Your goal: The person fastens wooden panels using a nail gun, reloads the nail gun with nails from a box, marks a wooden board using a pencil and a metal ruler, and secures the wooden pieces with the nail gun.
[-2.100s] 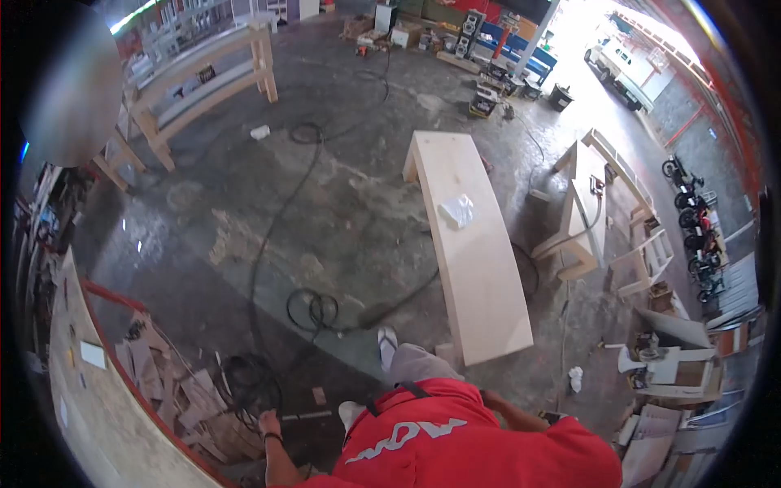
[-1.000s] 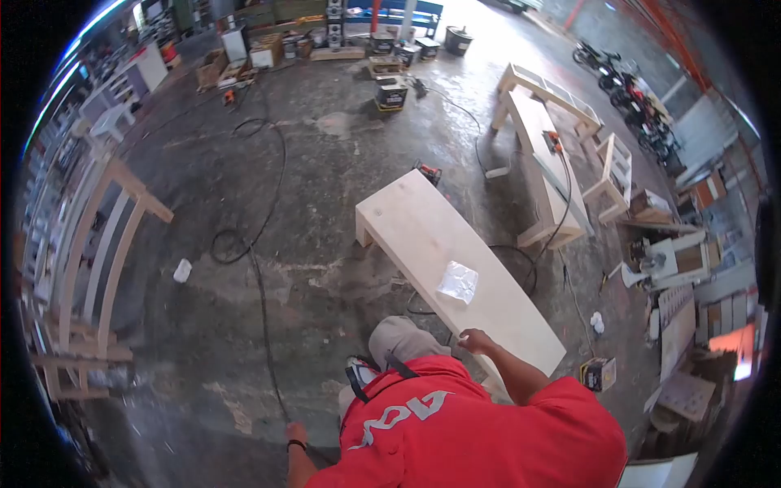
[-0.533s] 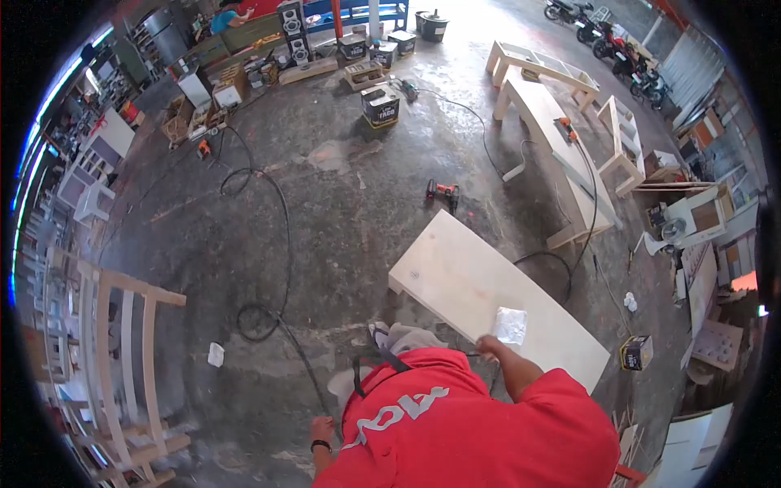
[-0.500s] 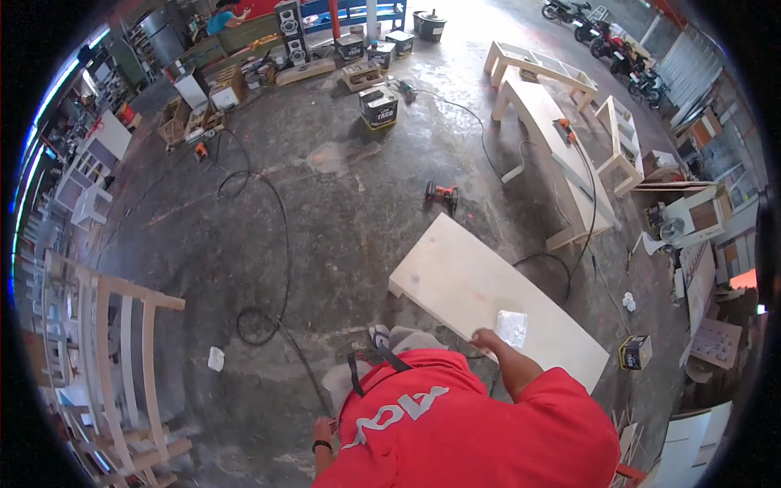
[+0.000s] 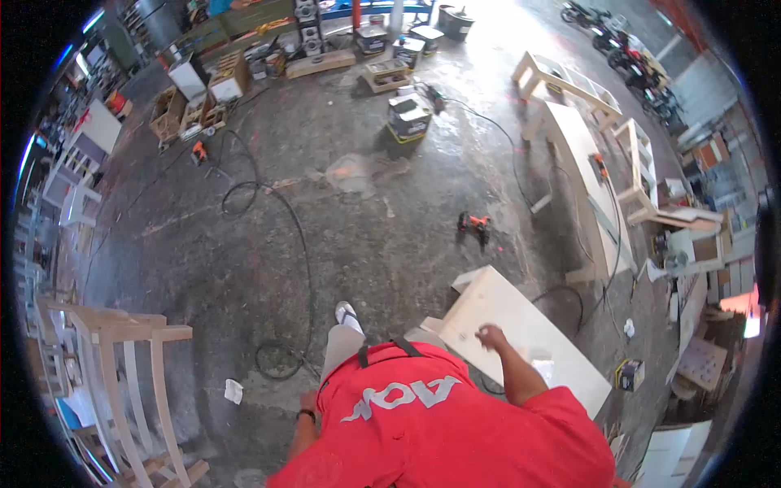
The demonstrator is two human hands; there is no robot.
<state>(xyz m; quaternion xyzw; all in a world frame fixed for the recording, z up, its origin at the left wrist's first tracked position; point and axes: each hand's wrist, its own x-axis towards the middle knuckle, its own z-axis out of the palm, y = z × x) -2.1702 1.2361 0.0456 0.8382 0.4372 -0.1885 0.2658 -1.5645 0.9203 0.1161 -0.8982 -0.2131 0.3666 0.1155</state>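
My right hand is over the near end of a pale wooden bench-like piece, its fingers loosely parted and no object visible in them. I cannot tell whether it touches the wood. A whitish packet or cloth lies on that top beside my right forearm, partly hidden by it. My left hand hangs low at my left side, a dark band on the wrist. My red shirt hides part of it, so its fingers are unclear.
A cordless drill stands on the floor ahead. Black cable coils across the floor at left. A wooden frame stands at left. Right, a long wooden piece carries an orange tool. A battery box sits ahead.
My right hand has moved from beside the packet towards the far-left end of the wooden top. My body has stepped forward, one foot now showing ahead. The view has shifted.
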